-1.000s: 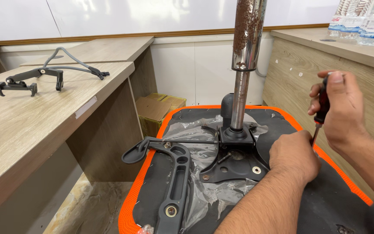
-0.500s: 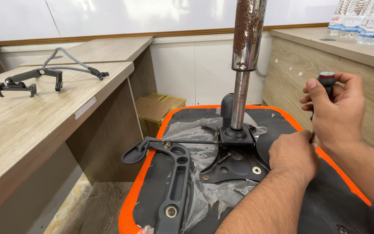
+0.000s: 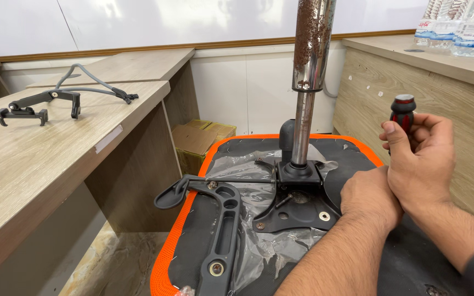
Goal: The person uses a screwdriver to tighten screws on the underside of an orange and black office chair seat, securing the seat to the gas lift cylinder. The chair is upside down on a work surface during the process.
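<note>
Screw-driving step at mount plate (image 3: 297, 211), frame centre. Right hand (image 3: 421, 164) grip clenched round screwdriver (image 3: 402, 112); left hand (image 3: 370, 197) steadies tip, grip unclear. Next: keep tip seated, turn.

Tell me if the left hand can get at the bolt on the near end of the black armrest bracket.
Probably yes. The left hand rests on the base plate, and nothing lies between it and the bolt on the bracket.
</note>
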